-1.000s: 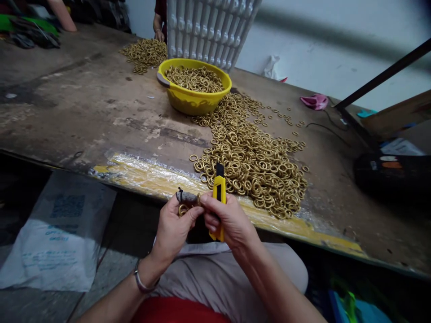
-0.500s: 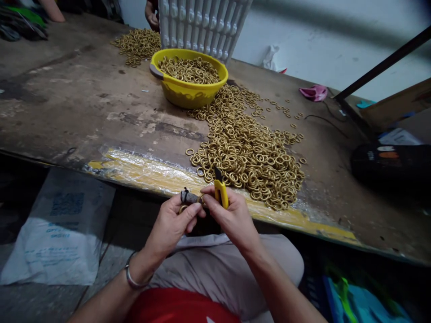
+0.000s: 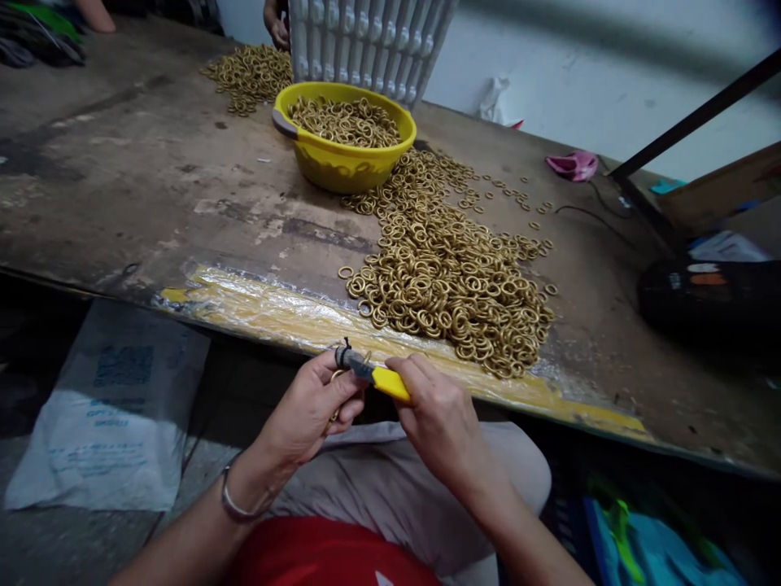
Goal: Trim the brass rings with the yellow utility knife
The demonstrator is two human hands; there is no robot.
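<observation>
In my right hand [image 3: 436, 407] is a yellow utility knife [image 3: 391, 383], gripped by its handle, with the dark blade pointing left. The blade meets a brass-coloured ring [image 3: 367, 358] at the fingertips of my left hand [image 3: 317, 399]. My left hand is closed on rings, some partly hidden by the fingers. Its index finger wears a grey wrap [image 3: 342, 356] tied with dark string. Just beyond both hands, a large heap of brass-coloured rings [image 3: 457, 277] spreads over the worktable [image 3: 152, 187].
A yellow basin [image 3: 347, 167] full of rings stands behind the heap, before a ribbed translucent panel [image 3: 366, 49]. Another ring pile [image 3: 253, 77] lies back left, near another person's hand [image 3: 279, 34]. Yellow tape [image 3: 262, 309] covers the table's front edge. A black object [image 3: 701, 301] sits at right.
My right hand has turned the knife from upright to pointing left, bringing its blade against the ring at my left fingertips. My left hand stays nearly in place.
</observation>
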